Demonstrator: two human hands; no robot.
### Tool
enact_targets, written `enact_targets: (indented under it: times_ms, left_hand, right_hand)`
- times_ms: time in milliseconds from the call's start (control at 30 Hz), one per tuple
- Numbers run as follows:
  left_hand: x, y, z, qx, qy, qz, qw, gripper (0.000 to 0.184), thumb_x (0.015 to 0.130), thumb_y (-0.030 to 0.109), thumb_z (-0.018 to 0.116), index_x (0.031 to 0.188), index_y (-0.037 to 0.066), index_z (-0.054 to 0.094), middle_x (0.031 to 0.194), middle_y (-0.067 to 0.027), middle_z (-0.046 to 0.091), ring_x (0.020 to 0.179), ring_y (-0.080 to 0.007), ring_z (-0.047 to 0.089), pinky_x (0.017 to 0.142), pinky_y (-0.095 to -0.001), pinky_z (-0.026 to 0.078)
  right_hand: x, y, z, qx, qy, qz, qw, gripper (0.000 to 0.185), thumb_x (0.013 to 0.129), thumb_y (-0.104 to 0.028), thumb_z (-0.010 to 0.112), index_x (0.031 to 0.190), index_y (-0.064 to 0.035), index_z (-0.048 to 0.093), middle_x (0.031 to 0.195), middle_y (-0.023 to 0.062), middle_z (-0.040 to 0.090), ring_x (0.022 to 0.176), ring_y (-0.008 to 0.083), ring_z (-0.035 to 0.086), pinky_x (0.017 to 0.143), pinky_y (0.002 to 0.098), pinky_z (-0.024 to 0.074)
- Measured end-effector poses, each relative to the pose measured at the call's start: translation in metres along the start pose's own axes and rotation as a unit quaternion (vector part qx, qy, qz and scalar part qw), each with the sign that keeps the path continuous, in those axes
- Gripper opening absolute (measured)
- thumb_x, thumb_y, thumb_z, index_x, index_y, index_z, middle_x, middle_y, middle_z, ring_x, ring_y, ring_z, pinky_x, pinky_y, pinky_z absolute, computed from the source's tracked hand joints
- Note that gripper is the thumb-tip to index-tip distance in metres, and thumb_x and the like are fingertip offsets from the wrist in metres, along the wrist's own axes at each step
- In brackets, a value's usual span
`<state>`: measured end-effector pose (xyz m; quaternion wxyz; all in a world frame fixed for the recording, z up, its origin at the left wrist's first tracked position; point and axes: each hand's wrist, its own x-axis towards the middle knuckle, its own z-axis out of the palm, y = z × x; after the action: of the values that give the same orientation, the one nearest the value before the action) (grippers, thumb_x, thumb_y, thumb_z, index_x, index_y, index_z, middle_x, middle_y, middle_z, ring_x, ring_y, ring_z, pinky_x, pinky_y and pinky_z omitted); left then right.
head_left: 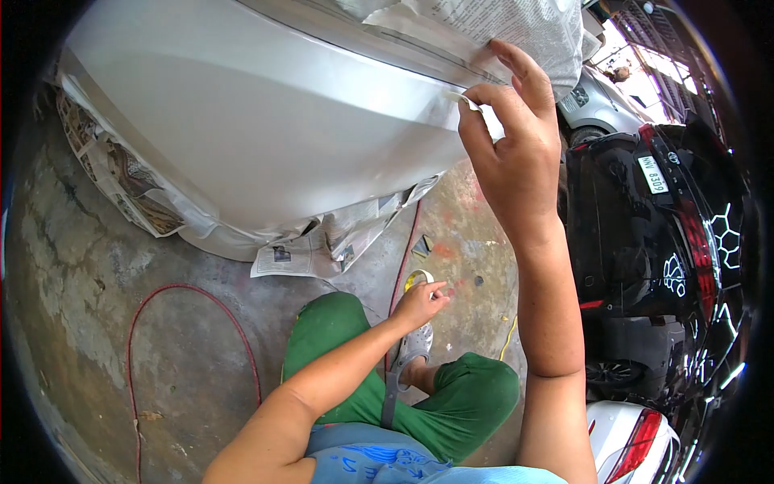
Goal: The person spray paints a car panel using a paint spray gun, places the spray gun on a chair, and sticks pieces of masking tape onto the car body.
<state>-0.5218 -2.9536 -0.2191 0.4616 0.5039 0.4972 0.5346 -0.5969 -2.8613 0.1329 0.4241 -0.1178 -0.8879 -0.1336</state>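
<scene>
My right hand (516, 129) is raised at the edge of a silver-white car body panel (322, 129). Thumb and index finger pinch a short pale strip of masking tape (468, 102), and the other fingers reach toward the newspaper (500, 28) covering the part above. Lower down, over the floor, my left hand (421, 305) has its fingers curled at a roll of masking tape (418, 277), which appears to be held there; its grip is partly hidden. More newspaper (298, 256) hangs along the panel's lower edge.
A red hose (189, 287) loops across the stained concrete floor (72, 323). A small dark block (422, 245) lies ahead of my grey clog (415, 345). Newspaper masks the wheel area (129, 173) at left. A black car (621, 226) and a white car (629, 436) stand at right.
</scene>
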Motion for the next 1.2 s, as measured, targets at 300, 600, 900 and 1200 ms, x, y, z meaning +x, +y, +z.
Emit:
enact_targets:
  times_ms: [300, 600, 900, 1200]
  left_hand:
    - [-0.003, 0.011, -0.007, 0.006, -0.016, -0.026, 1.000, 0.047, 0.087, 0.026, 0.071, 0.124, -0.003, 0.065, 0.092, -0.0155, 0.074, 0.083, -0.0284, 0.070, 0.078, -0.0375, 0.053]
    - [0.002, 0.008, -0.020, 0.005, 0.007, -0.038, 0.999, 0.046, 0.088, 0.026, 0.071, 0.124, -0.001, 0.067, 0.089, -0.0124, 0.073, 0.083, -0.0252, 0.070, 0.079, -0.0356, 0.053]
    - [-0.002, 0.024, -0.032, -0.179, 0.052, -0.084, 0.979, 0.029, 0.098, 0.015, 0.065, 0.122, -0.001, 0.066, 0.102, -0.0061, 0.069, 0.093, -0.0120, 0.065, 0.082, -0.0281, 0.053]
    - [0.000, 0.094, -0.035, -0.378, 0.129, -0.007, 0.917, 0.022, 0.097, 0.014, 0.068, 0.115, 0.002, 0.063, 0.110, -0.0089, 0.067, 0.103, -0.0180, 0.065, 0.087, -0.0339, 0.054]
  right_hand:
    - [-0.001, -0.003, -0.022, 0.024, -0.024, 0.028, 0.999, 0.013, 0.079, 0.003, 0.070, 0.091, 0.0009, 0.066, 0.133, 0.0200, 0.060, 0.116, 0.0354, 0.063, 0.097, 0.0417, 0.0505]
    - [-0.099, -0.023, -0.065, 0.436, 0.076, 0.464, 0.768, 0.012, 0.089, -0.005, 0.068, 0.098, 0.0014, 0.068, 0.129, 0.0170, 0.062, 0.114, 0.0233, 0.061, 0.099, 0.0365, 0.0472]
    - [-0.198, -0.011, -0.041, 0.565, 0.070, 0.655, 0.497, 0.022, 0.092, -0.013, 0.070, 0.111, -0.0032, 0.065, 0.111, 0.0062, 0.068, 0.104, 0.0151, 0.062, 0.092, 0.0357, 0.0503]
    - [-0.233, -0.010, -0.032, 0.516, 0.033, 0.676, 0.526, 0.030, 0.089, -0.014, 0.076, 0.114, -0.0018, 0.064, 0.109, 0.0071, 0.068, 0.101, 0.0146, 0.063, 0.091, 0.0331, 0.0506]
